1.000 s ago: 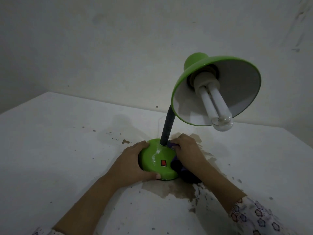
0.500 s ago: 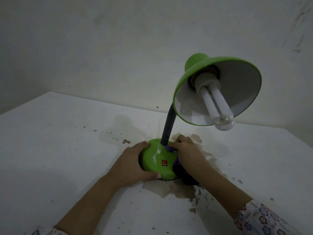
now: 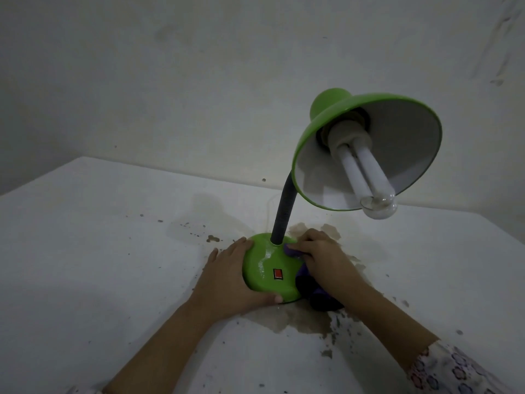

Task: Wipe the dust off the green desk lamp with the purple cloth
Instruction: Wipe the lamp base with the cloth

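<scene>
Your left hand (image 3: 227, 275) cups the left side of the green desk lamp's round base (image 3: 267, 268), while your right hand (image 3: 324, 258) presses the bunched purple cloth (image 3: 292, 250) against its right side.

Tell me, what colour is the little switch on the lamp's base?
Red, set in the green base; the switch shows in the head view.

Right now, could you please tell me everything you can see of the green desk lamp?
The green desk lamp stands upright on a stained white table. Its round, glossy green base carries a red rocker switch. A black flexible neck rises to a green cone shade, white inside and tilted towards the camera, holding an unlit compact fluorescent bulb. The left hand cups the base's left side; the right hand presses a purple cloth against its right side.
</scene>
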Action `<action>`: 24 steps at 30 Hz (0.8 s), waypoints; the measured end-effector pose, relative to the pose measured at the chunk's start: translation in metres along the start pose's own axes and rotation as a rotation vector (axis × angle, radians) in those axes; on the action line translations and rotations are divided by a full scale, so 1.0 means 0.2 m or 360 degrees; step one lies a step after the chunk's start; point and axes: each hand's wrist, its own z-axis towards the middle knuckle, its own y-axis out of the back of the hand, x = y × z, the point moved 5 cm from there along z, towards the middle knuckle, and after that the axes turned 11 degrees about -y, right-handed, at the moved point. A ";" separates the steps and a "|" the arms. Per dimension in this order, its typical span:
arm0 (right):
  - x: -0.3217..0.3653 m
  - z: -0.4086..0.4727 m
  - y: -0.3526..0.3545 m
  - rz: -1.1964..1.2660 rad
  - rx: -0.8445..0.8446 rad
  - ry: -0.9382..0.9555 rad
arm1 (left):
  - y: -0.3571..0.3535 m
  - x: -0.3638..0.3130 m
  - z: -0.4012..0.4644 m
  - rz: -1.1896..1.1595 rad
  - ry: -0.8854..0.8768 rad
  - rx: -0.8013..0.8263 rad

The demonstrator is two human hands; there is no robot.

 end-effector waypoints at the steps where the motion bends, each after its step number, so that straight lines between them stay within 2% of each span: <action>1: -0.01 0.02 0.01 -0.0039 -0.0028 -0.0024 | 0.01 0.00 0.00 -0.0004 0.0008 0.0002; 6: 0.01 0.17 0.01 0.0008 -0.0026 -0.0045 | 0.03 0.00 0.00 -0.0002 0.0036 -0.0003; 13: 0.03 0.31 -0.05 0.0247 0.0226 0.0046 | 0.05 0.00 0.01 0.0047 0.0057 0.0022; 18: -0.08 0.21 -0.01 0.0144 0.0297 0.0035 | 0.05 0.00 0.01 0.0015 0.0072 0.0042; 21: -0.12 0.09 0.02 0.0219 0.0387 0.0084 | 0.05 0.01 0.00 0.0023 0.0053 0.0037; 24: -0.12 -0.03 0.04 0.0156 0.0346 0.0164 | 0.04 0.01 0.00 0.0034 0.0036 0.0038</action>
